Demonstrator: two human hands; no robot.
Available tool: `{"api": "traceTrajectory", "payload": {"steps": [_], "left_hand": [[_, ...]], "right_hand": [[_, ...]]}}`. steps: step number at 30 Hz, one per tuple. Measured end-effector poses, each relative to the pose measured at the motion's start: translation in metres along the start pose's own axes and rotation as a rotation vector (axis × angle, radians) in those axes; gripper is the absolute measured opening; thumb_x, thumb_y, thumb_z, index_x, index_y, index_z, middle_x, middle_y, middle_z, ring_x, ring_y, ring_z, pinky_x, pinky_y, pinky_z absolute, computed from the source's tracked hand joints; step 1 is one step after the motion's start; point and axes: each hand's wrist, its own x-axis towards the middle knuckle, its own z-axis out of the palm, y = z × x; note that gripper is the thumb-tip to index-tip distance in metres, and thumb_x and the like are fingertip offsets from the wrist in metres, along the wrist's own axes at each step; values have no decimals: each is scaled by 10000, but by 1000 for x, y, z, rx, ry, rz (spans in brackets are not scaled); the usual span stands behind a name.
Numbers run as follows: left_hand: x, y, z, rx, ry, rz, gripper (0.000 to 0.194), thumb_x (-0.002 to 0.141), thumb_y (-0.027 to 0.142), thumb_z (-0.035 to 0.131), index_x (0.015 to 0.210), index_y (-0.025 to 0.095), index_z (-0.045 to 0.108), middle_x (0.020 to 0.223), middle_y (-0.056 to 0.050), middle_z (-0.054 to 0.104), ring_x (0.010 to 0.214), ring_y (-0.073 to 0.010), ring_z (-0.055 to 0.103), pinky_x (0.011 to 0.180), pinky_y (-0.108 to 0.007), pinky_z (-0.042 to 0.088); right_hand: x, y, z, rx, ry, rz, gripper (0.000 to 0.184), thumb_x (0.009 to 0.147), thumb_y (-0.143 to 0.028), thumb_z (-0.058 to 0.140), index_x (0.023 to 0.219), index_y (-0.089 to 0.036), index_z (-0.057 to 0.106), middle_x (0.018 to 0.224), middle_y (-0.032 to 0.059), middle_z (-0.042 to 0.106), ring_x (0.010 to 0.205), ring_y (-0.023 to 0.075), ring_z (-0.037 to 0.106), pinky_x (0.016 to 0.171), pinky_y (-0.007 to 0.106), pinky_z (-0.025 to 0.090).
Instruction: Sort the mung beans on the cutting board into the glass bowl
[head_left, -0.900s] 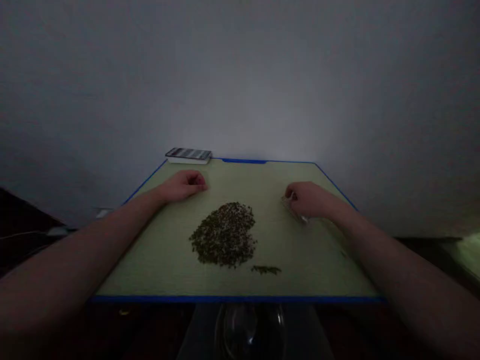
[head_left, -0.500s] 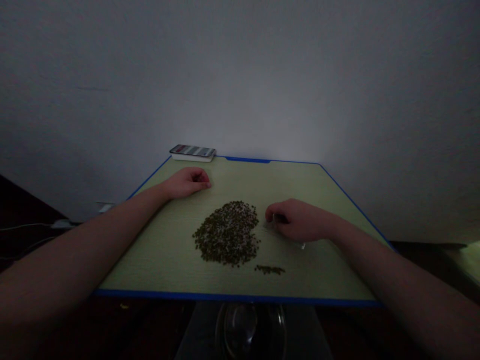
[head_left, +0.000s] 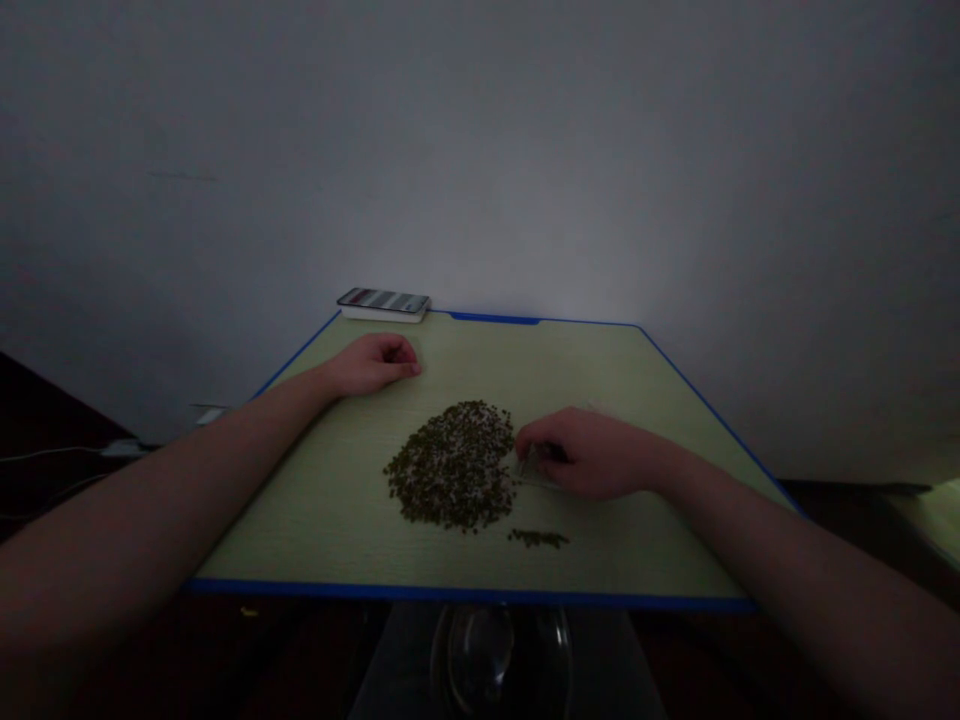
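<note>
A heap of small dark green beans [head_left: 452, 478] lies in the middle of a pale green table [head_left: 337, 520] with a blue rim. A short row of a few beans [head_left: 537, 539] lies apart, near the front. My right hand [head_left: 581, 452] rests on the table at the heap's right edge, fingers curled round a small clear flat thing that I cannot make out. My left hand [head_left: 373, 362] lies at the far left of the table, loosely curled, knuckles down, with nothing seen in it.
A phone [head_left: 383, 300] lies on a white box at the table's far left corner, against the wall. A clear glass bowl [head_left: 499, 655] sits below the table's front edge. Cables lie on the dark floor at the left.
My right hand has slid from the table's right side leftward and toward me, up to the heap's right edge, still closed on the clear thing. The left hand has stayed put.
</note>
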Motion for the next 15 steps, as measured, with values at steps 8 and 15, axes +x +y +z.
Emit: {"api": "traceTrajectory", "payload": {"steps": [8, 15], "left_hand": [[-1, 4, 1, -7, 8, -14, 256, 673, 398, 662, 727, 160, 584, 592, 37, 518, 535, -85, 450, 495, -212, 361], [-1, 5, 1, -15, 12, -32, 256, 671, 398, 659, 729, 160, 585, 594, 31, 531, 531, -87, 456, 495, -217, 362]], "right_hand": [[-4, 1, -3, -32, -53, 18, 277, 724, -118, 491, 931, -204, 654, 747, 13, 653, 610, 124, 523, 553, 235, 325], [-4, -4, -2, -22, -41, 23, 233, 729, -138, 510, 914, -182, 645, 747, 26, 651, 593, 120, 510, 544, 234, 321]]}}
